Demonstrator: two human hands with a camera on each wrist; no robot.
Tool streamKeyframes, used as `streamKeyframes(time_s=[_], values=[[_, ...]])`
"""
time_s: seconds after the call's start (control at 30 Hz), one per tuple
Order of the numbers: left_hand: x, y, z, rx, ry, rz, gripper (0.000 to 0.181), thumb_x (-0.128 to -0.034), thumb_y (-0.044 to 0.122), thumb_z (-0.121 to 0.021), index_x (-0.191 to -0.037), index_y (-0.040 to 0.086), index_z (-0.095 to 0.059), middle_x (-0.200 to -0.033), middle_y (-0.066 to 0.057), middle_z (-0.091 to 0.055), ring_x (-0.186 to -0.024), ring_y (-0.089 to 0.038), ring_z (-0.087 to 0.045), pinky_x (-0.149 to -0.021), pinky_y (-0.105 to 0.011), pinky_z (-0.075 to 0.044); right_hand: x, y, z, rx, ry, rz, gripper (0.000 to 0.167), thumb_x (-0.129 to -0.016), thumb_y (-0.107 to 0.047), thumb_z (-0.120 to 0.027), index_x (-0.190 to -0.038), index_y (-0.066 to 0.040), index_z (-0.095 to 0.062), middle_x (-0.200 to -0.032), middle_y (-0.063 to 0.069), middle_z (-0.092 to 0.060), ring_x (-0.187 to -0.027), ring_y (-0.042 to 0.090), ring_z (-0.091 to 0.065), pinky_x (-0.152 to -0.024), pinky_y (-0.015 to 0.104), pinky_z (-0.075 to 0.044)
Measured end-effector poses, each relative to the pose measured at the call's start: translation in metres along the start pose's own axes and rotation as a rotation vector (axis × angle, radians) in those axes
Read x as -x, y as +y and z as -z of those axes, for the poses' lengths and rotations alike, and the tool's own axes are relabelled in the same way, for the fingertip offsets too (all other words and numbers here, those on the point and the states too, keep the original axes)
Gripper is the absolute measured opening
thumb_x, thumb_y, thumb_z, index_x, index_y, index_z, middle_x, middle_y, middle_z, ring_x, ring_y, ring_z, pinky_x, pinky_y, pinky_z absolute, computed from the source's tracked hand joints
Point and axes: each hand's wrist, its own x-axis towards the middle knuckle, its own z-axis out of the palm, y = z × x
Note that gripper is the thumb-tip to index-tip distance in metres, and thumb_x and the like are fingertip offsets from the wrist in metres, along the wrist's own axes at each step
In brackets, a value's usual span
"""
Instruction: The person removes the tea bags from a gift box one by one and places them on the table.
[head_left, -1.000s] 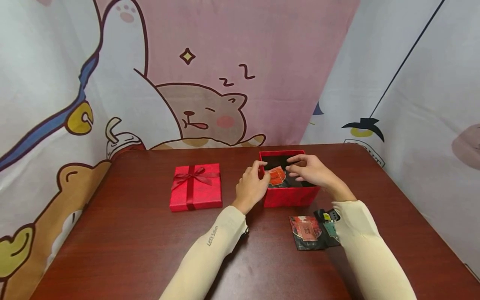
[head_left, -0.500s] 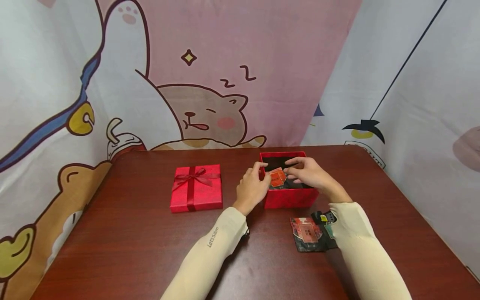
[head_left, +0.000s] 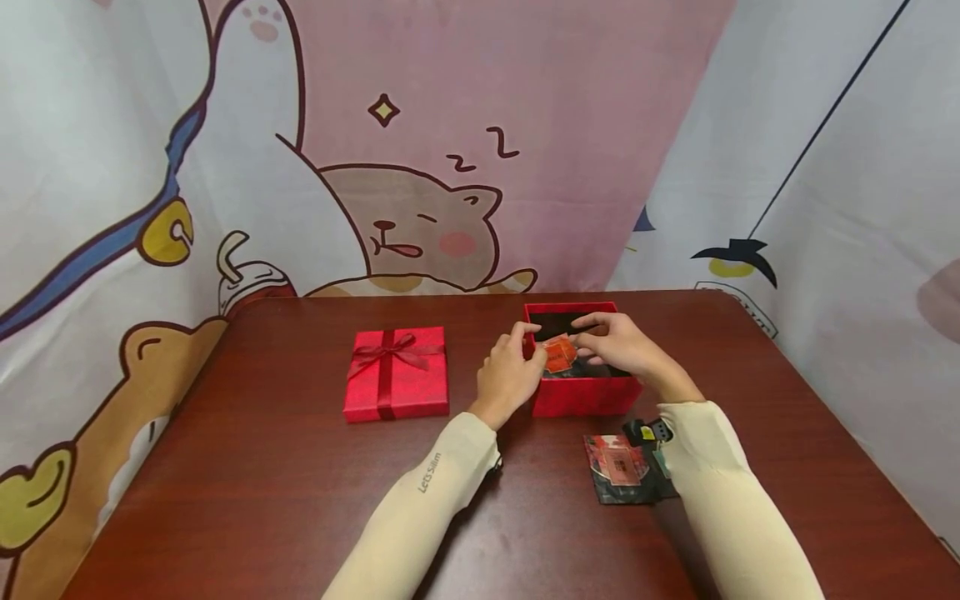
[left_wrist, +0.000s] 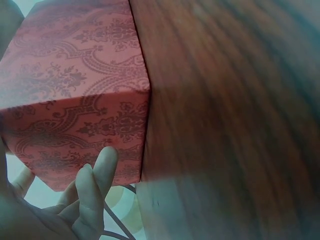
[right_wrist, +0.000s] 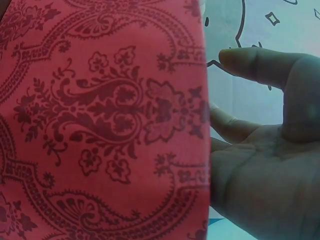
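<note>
In the head view an uncovered red gift box (head_left: pixel 587 397) stands right of centre, its inside black. My left hand (head_left: pixel 506 377) holds its left side; in the left wrist view fingers (left_wrist: pixel 102 172) lie against the patterned outer wall. Inside the box is a dark packet with an orange label (head_left: pixel 558 354), close to the left thumb. Over the right part of the opening is my right hand (head_left: pixel 624 343), thumb and fingers apart, fingertips dipping below the rim beside that packet. The right wrist view shows the box wall hiding part of that hand (right_wrist: pixel 265 150).
Left of the box lies the red lid (head_left: pixel 396 387) with a ribbon bow. Nearer, a dark packet with a pinkish-red label (head_left: pixel 619 468) lies on the brown table (head_left: pixel 285 500), another green-labelled one partly under the right sleeve (head_left: pixel 720 467). A cartoon-printed cloth (head_left: pixel 570 167) hangs behind.
The right hand shifts slightly left and down over the box opening, its fingers nearer the orange-labelled packet. The left hand keeps its place on the box. The view shifts a little.
</note>
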Motion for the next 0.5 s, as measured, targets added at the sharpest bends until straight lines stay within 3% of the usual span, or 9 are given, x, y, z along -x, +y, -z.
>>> streamKeyframes(time_s=[0.27, 0.5], values=[[-0.0008, -0.0002, -0.0008, -0.008, -0.011, 0.001, 0.039, -0.0972, 0.038, -0.053, -0.135, 0.033, -0.053, -0.120, -0.004, -0.063, -0.092, -0.033, -0.067, -0.075, -0.052, -0.050, -0.0029, 0.0020, -0.0021, -0.016, -0.014, 0.006, 0.051, -0.100, -0.020, -0.054, -0.140, 0.010, -0.044, -0.132, 0.031, -0.055, -0.107, 0.036, -0.065, -0.087, 0.040, -0.055], [-0.0013, -0.0010, -0.0012, -0.015, -0.019, 0.008, 0.039, -0.0972, 0.041, -0.051, -0.135, 0.035, -0.053, -0.121, -0.003, -0.062, -0.094, -0.032, -0.067, -0.077, -0.052, -0.050, -0.0076, 0.0048, -0.0033, -0.031, -0.024, 0.005, 0.049, -0.100, -0.018, -0.053, -0.140, 0.010, -0.044, -0.133, 0.032, -0.054, -0.107, 0.039, -0.064, -0.092, 0.047, -0.052]])
